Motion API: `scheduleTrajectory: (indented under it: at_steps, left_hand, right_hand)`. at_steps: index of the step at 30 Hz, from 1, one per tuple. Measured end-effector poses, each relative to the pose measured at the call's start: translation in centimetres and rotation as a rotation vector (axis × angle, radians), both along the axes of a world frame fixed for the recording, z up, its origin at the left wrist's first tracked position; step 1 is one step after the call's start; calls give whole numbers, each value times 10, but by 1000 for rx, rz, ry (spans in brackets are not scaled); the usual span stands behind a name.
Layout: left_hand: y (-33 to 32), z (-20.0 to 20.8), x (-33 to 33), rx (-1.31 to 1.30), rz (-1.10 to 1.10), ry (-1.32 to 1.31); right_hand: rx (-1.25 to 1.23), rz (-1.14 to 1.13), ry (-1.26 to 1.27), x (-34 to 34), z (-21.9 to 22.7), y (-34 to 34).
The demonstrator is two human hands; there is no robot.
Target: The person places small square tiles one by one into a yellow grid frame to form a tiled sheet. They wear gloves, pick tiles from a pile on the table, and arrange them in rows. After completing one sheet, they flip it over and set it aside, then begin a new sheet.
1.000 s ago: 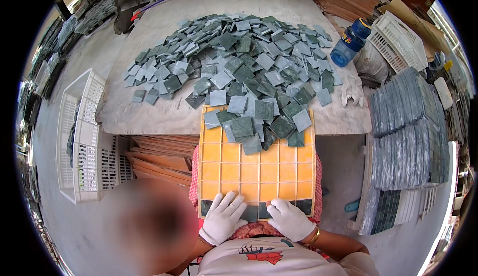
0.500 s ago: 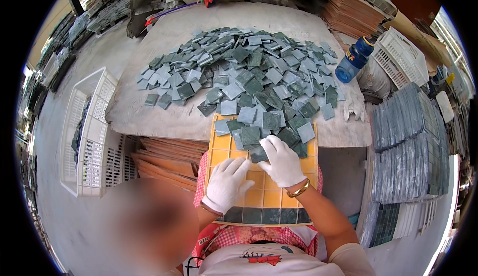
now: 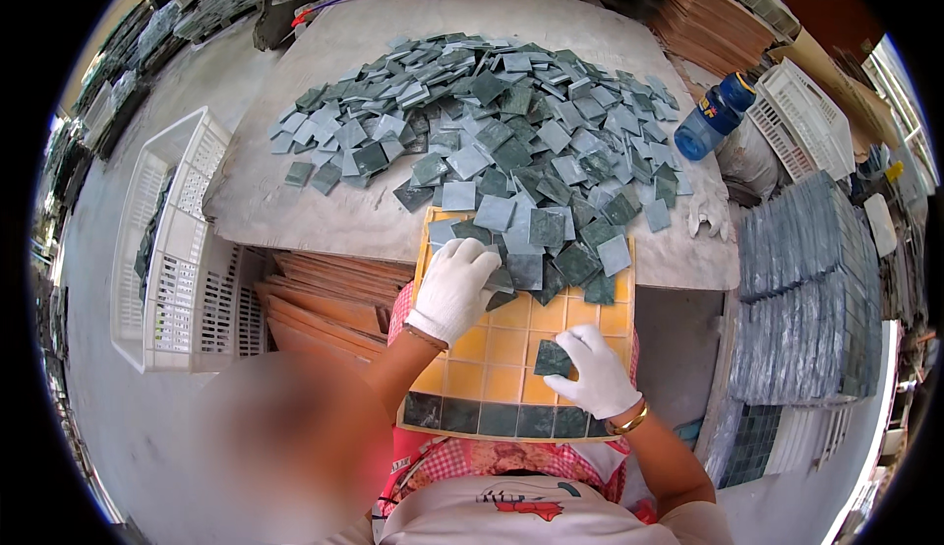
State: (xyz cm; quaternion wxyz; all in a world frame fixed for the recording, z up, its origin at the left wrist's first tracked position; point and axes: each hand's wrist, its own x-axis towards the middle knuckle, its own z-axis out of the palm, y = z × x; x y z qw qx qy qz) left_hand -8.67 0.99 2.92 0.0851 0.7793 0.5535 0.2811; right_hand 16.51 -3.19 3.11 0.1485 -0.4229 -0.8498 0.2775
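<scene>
On my lap lies a yellow grid tray (image 3: 464, 378) whose nearest row holds dark green square tiles (image 3: 499, 419). My right hand (image 3: 595, 378), in a white glove, pinches a dark green stone tile (image 3: 553, 357) between thumb and fingers above the tray's right part. The gloved left hand (image 3: 452, 291) is at the tray's upper left, its fingers curled over a greenish tile (image 3: 499, 280) at the edge of the loose ones. Its fingertips are partly hidden. Loose tiles (image 3: 524, 272) cover the tray's far end and run into a large heap (image 3: 511, 102).
The heap sits on a pale table (image 3: 678, 260). A blue bottle (image 3: 710, 120) stands at its right edge. White plastic crates (image 3: 177, 260) are at left, wrapped tile stacks (image 3: 801, 289) at right. Reddish boards (image 3: 329, 299) lie under the table. A person's blurred head (image 3: 300, 447) is at lower left.
My right hand has drawn back from the loose tiles toward the tray's near right, bringing a dark tile. The left hand has moved forward to the loose tiles.
</scene>
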Motion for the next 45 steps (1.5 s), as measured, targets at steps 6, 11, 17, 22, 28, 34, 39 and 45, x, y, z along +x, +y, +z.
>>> scheduleTrajectory:
  at_steps: [6, 11, 17, 22, 28, 34, 39, 45]
  left_hand:
    - [-86, -15, 8, -50, -154, 54]
    - [-116, -12, 16, -184, -290, 84]
    - [-111, -20, 16, -204, -121, 77]
    - [-114, -24, 19, -284, -172, 20]
    - [-128, -31, 27, -204, -174, 62]
    - [-120, -19, 31, -286, -209, 26]
    - [-66, -4, 18, -57, 45, -25]
    - [-28, -15, 22, -23, 194, 168]
  right_hand:
    - [-76, 29, 55, 8, 2, -31]
    - [-49, 93, 64, 8, -7, -31]
    - [-91, 162, 95, 8, -8, -26]
    - [-52, 50, 89, 2, -13, -36]
    - [-255, 38, 162, 6, 1, -13]
    - [288, -45, 129, -33, 8, 46]
    - [501, 67, -107, -63, 9, 87]
    - [537, 76, -122, -57, -7, 93]
